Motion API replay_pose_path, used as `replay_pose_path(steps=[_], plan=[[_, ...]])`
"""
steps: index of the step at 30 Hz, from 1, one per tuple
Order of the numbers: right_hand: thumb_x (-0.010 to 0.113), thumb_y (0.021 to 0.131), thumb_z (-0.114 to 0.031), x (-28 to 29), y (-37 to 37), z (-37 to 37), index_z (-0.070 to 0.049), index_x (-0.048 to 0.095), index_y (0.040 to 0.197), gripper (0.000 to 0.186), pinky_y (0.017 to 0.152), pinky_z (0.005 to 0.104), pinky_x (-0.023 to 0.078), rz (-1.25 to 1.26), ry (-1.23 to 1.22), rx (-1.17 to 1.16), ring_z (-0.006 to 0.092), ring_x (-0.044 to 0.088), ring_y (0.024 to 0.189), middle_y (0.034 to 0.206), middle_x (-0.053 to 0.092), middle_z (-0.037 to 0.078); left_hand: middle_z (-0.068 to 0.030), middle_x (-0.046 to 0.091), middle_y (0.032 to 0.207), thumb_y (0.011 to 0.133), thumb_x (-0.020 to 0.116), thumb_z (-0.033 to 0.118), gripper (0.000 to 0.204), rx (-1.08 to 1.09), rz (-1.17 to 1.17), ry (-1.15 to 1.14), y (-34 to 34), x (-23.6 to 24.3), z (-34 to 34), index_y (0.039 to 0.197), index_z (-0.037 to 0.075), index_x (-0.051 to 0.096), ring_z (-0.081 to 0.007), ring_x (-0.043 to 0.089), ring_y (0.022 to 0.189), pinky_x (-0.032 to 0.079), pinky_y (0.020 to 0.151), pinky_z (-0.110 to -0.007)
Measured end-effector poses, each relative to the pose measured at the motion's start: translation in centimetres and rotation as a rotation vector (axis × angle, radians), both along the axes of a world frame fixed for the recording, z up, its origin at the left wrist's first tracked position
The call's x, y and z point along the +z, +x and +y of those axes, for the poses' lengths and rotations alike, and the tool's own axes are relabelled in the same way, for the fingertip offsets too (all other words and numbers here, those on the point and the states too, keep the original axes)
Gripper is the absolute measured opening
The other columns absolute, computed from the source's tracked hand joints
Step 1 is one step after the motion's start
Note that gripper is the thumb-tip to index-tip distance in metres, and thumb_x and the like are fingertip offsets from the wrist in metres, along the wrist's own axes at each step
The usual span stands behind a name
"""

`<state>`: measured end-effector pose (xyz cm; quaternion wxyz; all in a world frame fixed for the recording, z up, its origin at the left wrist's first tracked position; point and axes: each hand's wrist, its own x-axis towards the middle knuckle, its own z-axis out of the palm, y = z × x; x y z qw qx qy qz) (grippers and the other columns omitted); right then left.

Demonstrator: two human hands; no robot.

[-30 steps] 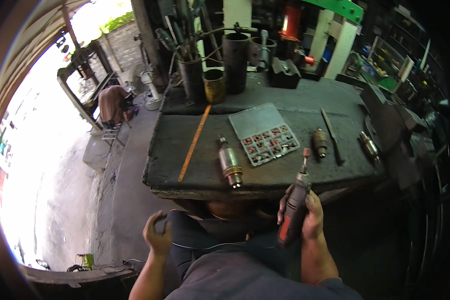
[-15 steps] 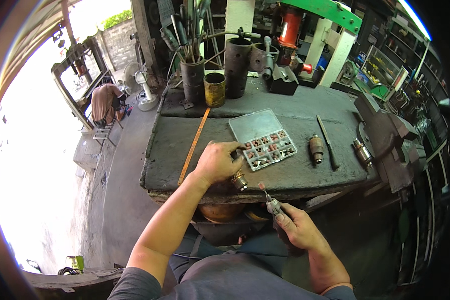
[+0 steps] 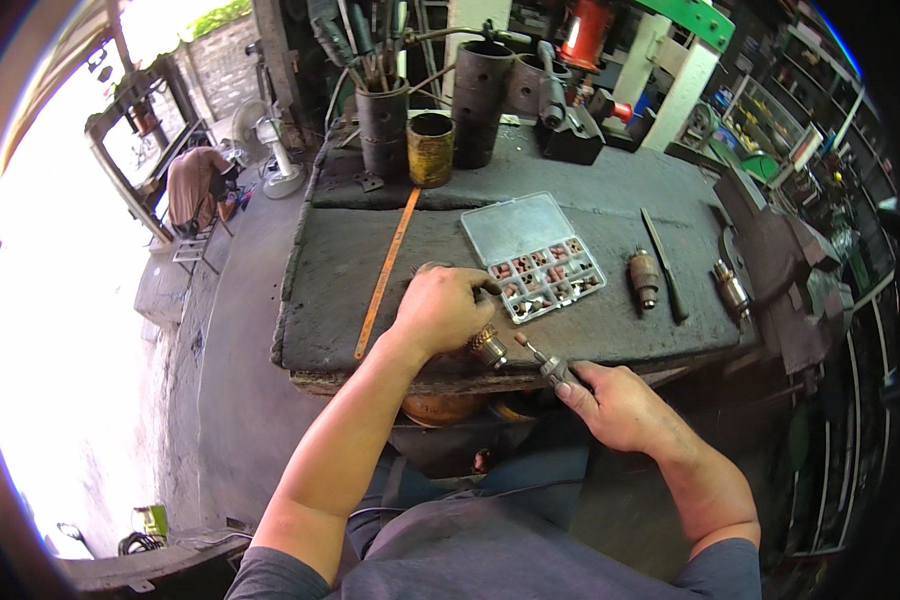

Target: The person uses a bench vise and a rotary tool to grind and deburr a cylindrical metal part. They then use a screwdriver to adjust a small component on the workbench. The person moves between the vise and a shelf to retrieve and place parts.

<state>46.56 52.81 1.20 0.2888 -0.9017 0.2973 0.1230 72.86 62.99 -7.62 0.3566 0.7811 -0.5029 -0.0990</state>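
Note:
My left hand (image 3: 444, 308) is closed over a drill chuck (image 3: 489, 348) near the bench's front edge. Its toothed brass-coloured collar and bright tip stick out beside my fingers; the remainder is under the hand. In my right hand (image 3: 618, 402) is a slim grey rotary tool (image 3: 554, 371). The small pinkish grinding stone (image 3: 521, 339) at its end points at the chuck, with a slight gap seeming to separate them. Just beyond my left fingers lies an opened clear plastic case (image 3: 513, 240), its compartments holding small grinding stones and other bits.
On the bench (image 3: 370, 238) lie an orange steel strip (image 3: 387, 275), another chuck (image 3: 644, 278), a long file (image 3: 662, 262) and a third chuck (image 3: 732, 288) near the vise (image 3: 785, 250). Metal tool cylinders (image 3: 382, 130) and a yellow can (image 3: 431, 150) stand behind. A person (image 3: 198, 188) sits bent over at far left.
My right hand has risen and brought the rotary tool's stone closer to the chuck. My left hand keeps its hold. The whole view has shifted slightly.

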Motion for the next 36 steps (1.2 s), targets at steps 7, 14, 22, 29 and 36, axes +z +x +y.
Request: replay_pose_path(steps=[7, 14, 22, 29, 36], plan=[[0.059, 0.114, -0.048, 0.5, 0.4, 0.6, 0.002, 0.071, 0.124, 0.052, 0.091, 0.0582, 0.057, 0.001, 0.041, 0.017, 0.0539, 0.073, 0.105, 0.105, 0.077, 0.031, -0.0192, 0.081, 0.091, 0.09, 0.07, 0.028, 0.032, 0.046, 0.029, -0.005, -0.4, -0.1, 0.0, 0.11, 0.01, 0.086, -0.0413, 0.077, 0.095, 0.054, 0.109, -0.05], [0.06, 0.113, -0.049, 0.8, 0.8, 1.5, 0.002, 0.071, 0.123, 0.053, 0.092, 0.0586, 0.057, -0.008, 0.043, 0.031, 0.0538, 0.073, 0.105, 0.106, 0.078, 0.031, -0.0184, 0.081, 0.093, 0.087, 0.069, 0.024, 0.028, 0.051, -0.051, -0.03, -0.3, -0.2, 0.1, 0.104, 0.009, 0.087, -0.0391, 0.078, 0.091, 0.06, 0.097, -0.047], [0.061, 0.112, -0.05, 1.0, 0.6, 1.7, 0.0, 0.071, 0.122, 0.052, 0.091, 0.0597, 0.057, 0.029, 0.019, 0.053, 0.054, 0.073, 0.104, 0.103, 0.078, 0.03, -0.0187, 0.081, 0.089, 0.086, 0.07, 0.023, 0.027, 0.072, 0.0, -0.022, -0.6, 0.3, 0.3, 0.102, 0.008, 0.086, -0.04, 0.078, 0.088, 0.061, 0.092, -0.047], [0.062, 0.112, -0.049, 1.1, 0.7, 2.1, -0.001, 0.07, 0.123, 0.051, 0.089, 0.0604, 0.058, 0.028, 0.01, 0.044, 0.0544, 0.073, 0.101, 0.101, 0.078, 0.031, -0.0195, 0.08, 0.089, 0.087, 0.07, 0.023, 0.027, 0.076, -0.008, -0.059, -0.7, 0.1, 0.5, 0.102, 0.008, 0.086, -0.0405, 0.078, 0.088, 0.061, 0.092, -0.047], [0.063, 0.111, -0.05, 1.2, 0.8, 2.0, 0.0, 0.071, 0.121, 0.051, 0.088, 0.0603, 0.058, 0.046, -0.01, 0.014, 0.0544, 0.073, 0.101, 0.1, 0.077, 0.031, -0.0181, 0.081, 0.089, 0.088, 0.071, 0.023, 0.024, 0.092, 0.029, -0.097, -0.8, -0.3, 0.7, 0.1, 0.008, 0.086, -0.0386, 0.078, 0.089, 0.06, 0.094, -0.047]])
